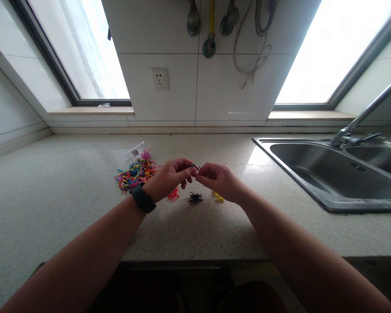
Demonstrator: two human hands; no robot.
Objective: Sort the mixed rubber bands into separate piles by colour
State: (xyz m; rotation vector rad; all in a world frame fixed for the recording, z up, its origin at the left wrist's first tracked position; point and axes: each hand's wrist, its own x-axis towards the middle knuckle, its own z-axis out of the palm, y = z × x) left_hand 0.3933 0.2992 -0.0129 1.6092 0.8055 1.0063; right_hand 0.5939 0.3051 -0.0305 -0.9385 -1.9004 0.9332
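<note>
My left hand (176, 174), with a dark watch (142, 198) on its wrist, is pinched closed above the counter. A few small rubber bands (194, 166), partly blue, peek out at its fingertips. Touching those fingertips, my right hand (219, 177) is closed in a pinch on the same bands; the fingers hide most of them. Left of my hands lies a heap of mixed-colour rubber bands (135, 174). Below them sit smaller piles: red bands (173, 195), black bands (195, 198) and yellow bands (218, 197), the red and yellow ones partly covered by my hands.
Behind the heap lies a clear plastic bag (135, 152) with a pink round piece (145, 154). The speckled counter (68, 195) runs to a steel sink (313, 191) with a faucet (361, 117) on the right. A tiled wall with a socket (160, 78) rises behind.
</note>
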